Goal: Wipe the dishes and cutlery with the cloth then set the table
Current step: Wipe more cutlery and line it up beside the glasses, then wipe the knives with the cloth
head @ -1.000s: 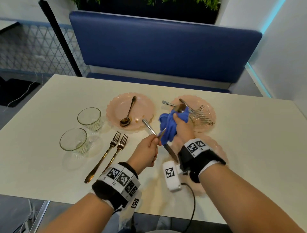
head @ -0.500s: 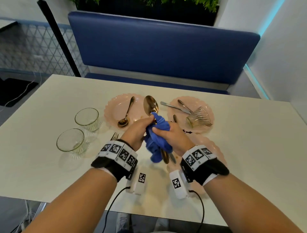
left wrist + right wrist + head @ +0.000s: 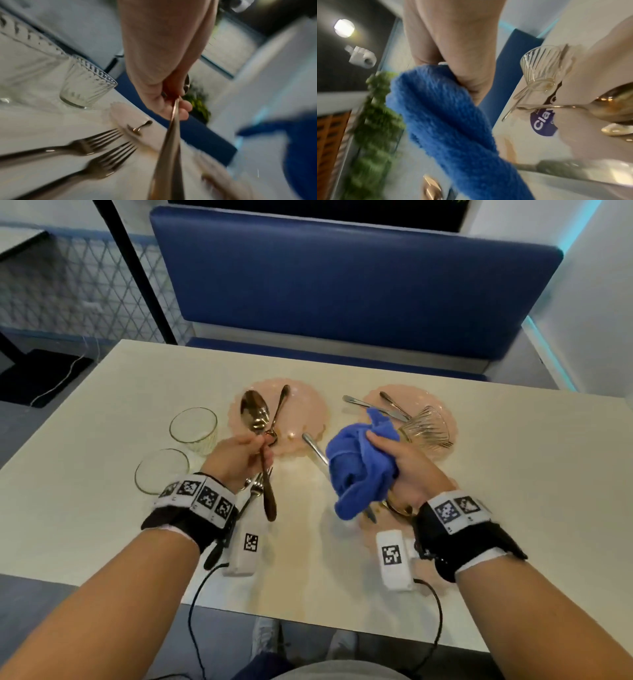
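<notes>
My left hand [image 3: 262, 445] pinches a gold spoon [image 3: 255, 410] by its neck, bowl up, over the table's left half; its handle [image 3: 171, 142] hangs above two forks [image 3: 255, 487]. To the right, my right hand [image 3: 380, 440] grips a bunched blue cloth [image 3: 356, 467], which is apart from the spoon. The cloth [image 3: 445, 115] hangs from the fist. Beneath it lie a knife [image 3: 315, 450] and another gold spoon [image 3: 399, 506] on a near pink plate, mostly hidden by the hand.
Two upright glasses [image 3: 193, 428] [image 3: 161, 470] stand at the left. The far left pink plate [image 3: 308, 405] holds a small spoon [image 3: 279, 412]. The far right pink plate [image 3: 445, 409] carries a tipped glass [image 3: 426, 429] and some cutlery [image 3: 373, 405]. A blue bench stands behind the table.
The hands were together with the cloth wrapped round the spoon. They have parted: the left carried the spoon leftward, the right drew the cloth off to the right.
</notes>
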